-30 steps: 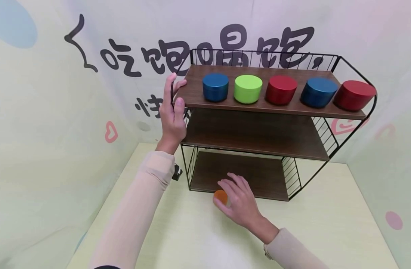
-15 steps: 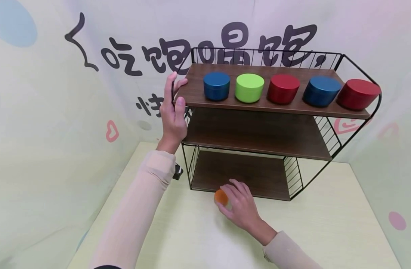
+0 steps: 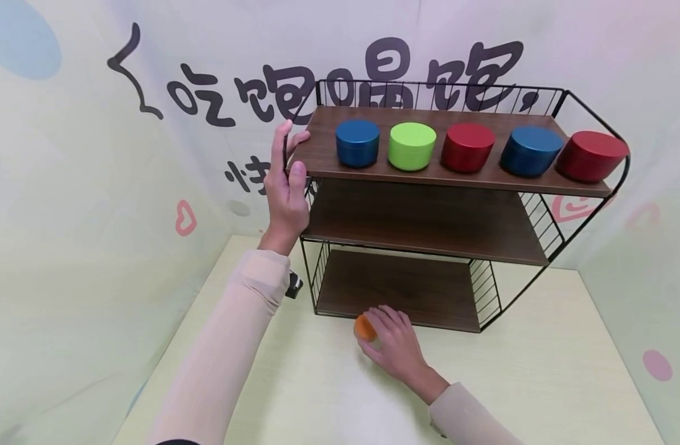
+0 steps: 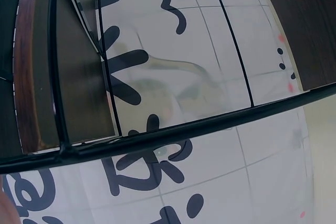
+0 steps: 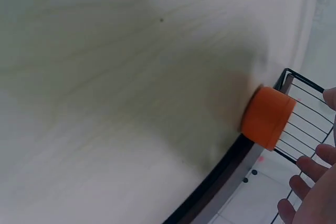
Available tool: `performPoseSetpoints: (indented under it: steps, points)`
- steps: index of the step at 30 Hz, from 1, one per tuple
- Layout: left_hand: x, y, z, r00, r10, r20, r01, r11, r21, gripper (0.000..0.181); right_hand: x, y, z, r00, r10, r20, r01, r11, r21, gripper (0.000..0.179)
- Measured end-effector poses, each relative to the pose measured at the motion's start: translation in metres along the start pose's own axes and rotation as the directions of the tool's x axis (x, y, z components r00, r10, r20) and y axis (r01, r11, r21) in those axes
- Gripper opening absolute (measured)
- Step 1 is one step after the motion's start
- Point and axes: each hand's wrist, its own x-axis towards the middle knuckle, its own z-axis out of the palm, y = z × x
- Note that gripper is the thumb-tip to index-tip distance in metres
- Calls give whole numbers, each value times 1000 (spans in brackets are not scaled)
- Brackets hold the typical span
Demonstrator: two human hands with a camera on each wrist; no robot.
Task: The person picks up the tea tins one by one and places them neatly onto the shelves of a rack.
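Observation:
A three-tier rack [image 3: 429, 241] with dark wooden boards and black wire sides stands on the pale table. My left hand [image 3: 287, 198] holds the upper left side of its frame, fingers behind the wire and thumb in front. In the left wrist view the black frame bar [image 4: 173, 135] crosses the picture. An orange round tin [image 3: 365, 328] stands at the front edge of the bottom board. My right hand [image 3: 395, 346] is over its right side, fingers bent around it. In the right wrist view, a gap shows between the fingertips [image 5: 310, 169] and the orange tin.
Along the top board [image 3: 329, 123] stand several round tins: a blue tin [image 3: 357, 144], a lime green tin [image 3: 411, 147], a red tin [image 3: 467, 148], then another blue and another red. A small black object [image 3: 294, 285] lies left of the rack. A printed curtain [image 3: 151, 185] hangs behind.
My right hand has come down and slightly closer to the orange tin, its fingers bending more around it. The left hand keeps its hold on the rack.

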Motion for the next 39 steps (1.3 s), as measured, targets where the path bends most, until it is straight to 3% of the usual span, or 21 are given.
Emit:
performPoseSetpoints:
  steps: [6, 9, 13, 20, 29, 34, 39]
  points:
    - [-2, -18, 1, 1000, 11, 1, -11, 1000, 10, 53, -7, 1, 3, 989, 58, 134, -60, 998, 10, 61]
    - [-4, -27, 2, 1000, 10, 3, -10, 1000, 16, 54, -8, 2, 4, 985, 62, 160, -68, 997, 27, 63]
    - [-4, -30, 2, 1000, 11, -2, -11, 1000, 18, 54, -8, 2, 6, 984, 65, 166, -76, 995, 59, 62]
    - [1, 2, 1, 1000, 2, -2, -2, 1000, 3, 52, -8, 3, 12, 982, 109, 155, -122, 989, 79, 57]
    - [-4, -32, 1, 1000, 25, -6, -25, 1000, 12, 55, -8, 5, 16, 978, 153, 144, -166, 983, 83, 49]
    - [-5, -34, 0, 1000, 28, -4, -28, 1000, 6, 56, -7, 4, 17, 977, 152, 150, -168, 981, 98, 46]
    - [-6, -34, -1, 1000, 18, -1, -18, 1000, 20, 56, -8, 2, 18, 985, 95, 142, -109, 989, 96, 43]
